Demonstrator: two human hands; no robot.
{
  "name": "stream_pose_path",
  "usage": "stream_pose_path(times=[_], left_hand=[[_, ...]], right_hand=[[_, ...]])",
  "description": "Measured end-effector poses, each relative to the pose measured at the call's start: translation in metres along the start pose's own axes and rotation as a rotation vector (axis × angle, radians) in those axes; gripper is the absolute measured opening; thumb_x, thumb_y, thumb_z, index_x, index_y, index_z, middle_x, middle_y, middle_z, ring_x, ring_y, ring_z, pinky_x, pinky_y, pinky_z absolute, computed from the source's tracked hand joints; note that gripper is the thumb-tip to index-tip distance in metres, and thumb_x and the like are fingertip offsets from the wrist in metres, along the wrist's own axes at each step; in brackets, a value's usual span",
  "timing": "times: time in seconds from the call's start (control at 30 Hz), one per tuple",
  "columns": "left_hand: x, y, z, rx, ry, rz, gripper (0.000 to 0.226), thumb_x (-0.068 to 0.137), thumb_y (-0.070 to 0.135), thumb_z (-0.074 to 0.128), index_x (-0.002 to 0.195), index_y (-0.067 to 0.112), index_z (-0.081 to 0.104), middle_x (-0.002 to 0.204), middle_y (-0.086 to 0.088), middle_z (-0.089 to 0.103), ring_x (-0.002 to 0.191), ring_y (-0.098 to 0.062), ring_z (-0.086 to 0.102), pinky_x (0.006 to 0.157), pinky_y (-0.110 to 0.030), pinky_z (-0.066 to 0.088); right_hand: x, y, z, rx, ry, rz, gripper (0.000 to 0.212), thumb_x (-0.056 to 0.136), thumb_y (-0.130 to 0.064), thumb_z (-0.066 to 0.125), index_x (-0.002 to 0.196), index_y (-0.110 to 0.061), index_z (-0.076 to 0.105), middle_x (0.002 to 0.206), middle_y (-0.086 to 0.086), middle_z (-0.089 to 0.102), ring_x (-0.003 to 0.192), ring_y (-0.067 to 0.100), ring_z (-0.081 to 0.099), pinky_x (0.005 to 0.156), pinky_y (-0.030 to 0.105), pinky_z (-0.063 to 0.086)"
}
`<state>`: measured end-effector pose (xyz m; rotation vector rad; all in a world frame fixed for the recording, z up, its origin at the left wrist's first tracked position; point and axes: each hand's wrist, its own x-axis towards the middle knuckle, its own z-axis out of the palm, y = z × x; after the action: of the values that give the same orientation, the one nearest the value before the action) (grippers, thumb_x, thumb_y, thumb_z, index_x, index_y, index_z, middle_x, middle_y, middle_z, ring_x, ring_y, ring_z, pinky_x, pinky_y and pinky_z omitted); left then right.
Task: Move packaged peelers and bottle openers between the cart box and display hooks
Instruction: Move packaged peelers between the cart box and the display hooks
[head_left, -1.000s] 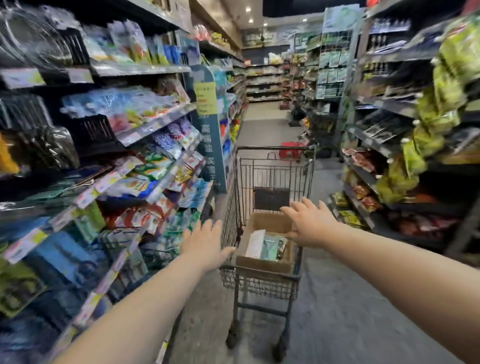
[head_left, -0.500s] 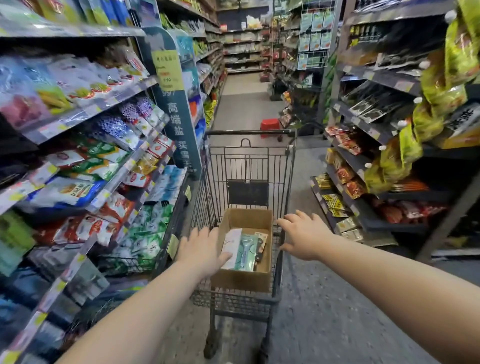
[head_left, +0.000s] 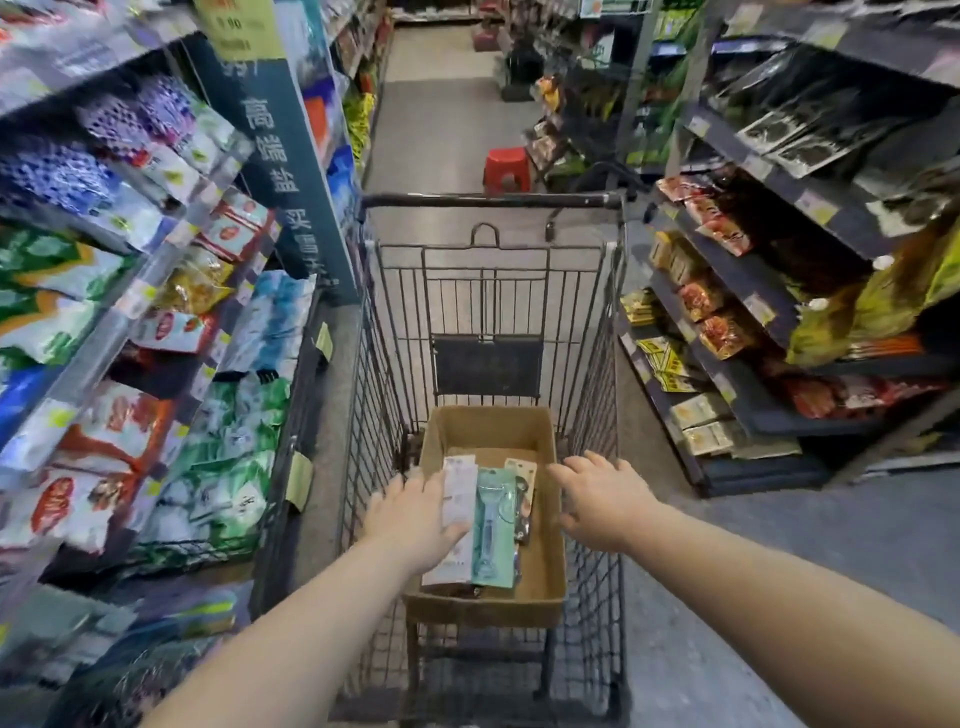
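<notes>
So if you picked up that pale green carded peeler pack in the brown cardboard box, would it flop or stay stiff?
The pale green peeler pack would probably stay fairly stiff: it looks like a flat card. Likely light, being thin. It leans on other packs in the cardboard box, so neighbours may slide.

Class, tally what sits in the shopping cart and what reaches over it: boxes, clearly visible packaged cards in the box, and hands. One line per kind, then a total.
Cardboard box: 1
Packaged cards: 3, white card, teal peeler pack, tan card; more may lie hidden beneath
Hands: 2, left hand, right hand
Total: 6
</notes>
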<state>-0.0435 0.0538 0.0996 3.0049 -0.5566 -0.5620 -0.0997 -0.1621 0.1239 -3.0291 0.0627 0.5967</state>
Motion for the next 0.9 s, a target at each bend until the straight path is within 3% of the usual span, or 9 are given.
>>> stream_pose_path(times=[0.13, 0.27, 0.53, 0.7, 0.9], left_hand=[[0.04, -0.007, 0.03, -0.063, -0.129, -0.003, 0.076, 0.084, 0.062, 0.046, 0.143, 0.018, 0.027, 0.14, -0.009, 0.043, 0.128, -0.028, 0.04, 0.104, -0.043, 0.038], [0.074, -0.012, 0.071, -0.156, -0.221, -0.026, 0.073, 0.084, 0.058, 0.049, 0.141, 0.018, 0.031, 0.137, -0.009, 0.046, 0.125, -0.028, 0.044, 0.1, -0.04, 0.042], [0.123, -0.012, 0.161, -0.413, -0.342, -0.285, 0.077, 0.078, 0.051, 0.065, 0.14, 0.02, 0.031, 0.135, -0.005, 0.046, 0.12, -0.024, 0.049, 0.097, -0.038, 0.043], [0.162, -0.007, 0.207, -0.517, -0.297, -0.399, 0.092, 0.073, 0.05, 0.071, 0.145, 0.017, 0.023, 0.14, -0.008, 0.041, 0.125, -0.027, 0.045, 0.101, -0.041, 0.04], [0.191, 0.001, 0.249, -0.504, -0.276, -0.446, 0.106, 0.072, 0.049, 0.073, 0.149, 0.017, 0.007, 0.154, -0.01, 0.021, 0.139, -0.029, 0.026, 0.112, -0.043, 0.027]], right_hand=[[0.043, -0.001, 0.031, 0.031, -0.104, 0.019, 0.067, 0.088, -0.045, 0.052, 0.145, -0.022, 0.025, 0.148, 0.006, 0.035, 0.137, 0.029, 0.029, 0.111, 0.051, 0.028], [0.09, 0.001, 0.067, 0.16, -0.174, 0.048, 0.057, 0.087, -0.035, 0.053, 0.14, -0.02, 0.036, 0.14, 0.007, 0.043, 0.128, 0.028, 0.041, 0.103, 0.047, 0.04], [0.175, 0.006, 0.154, 0.317, -0.337, 0.05, 0.055, 0.086, -0.029, 0.056, 0.137, -0.019, 0.038, 0.132, 0.01, 0.048, 0.118, 0.03, 0.049, 0.098, 0.044, 0.045], [0.218, 0.009, 0.207, 0.436, -0.409, 0.095, 0.053, 0.087, -0.024, 0.058, 0.135, -0.014, 0.039, 0.137, 0.014, 0.044, 0.119, 0.033, 0.05, 0.101, 0.043, 0.043], [0.248, 0.011, 0.257, 0.613, -0.44, 0.205, 0.054, 0.085, -0.017, 0.059, 0.134, -0.013, 0.038, 0.151, 0.013, 0.024, 0.122, 0.033, 0.049, 0.102, 0.044, 0.042]])
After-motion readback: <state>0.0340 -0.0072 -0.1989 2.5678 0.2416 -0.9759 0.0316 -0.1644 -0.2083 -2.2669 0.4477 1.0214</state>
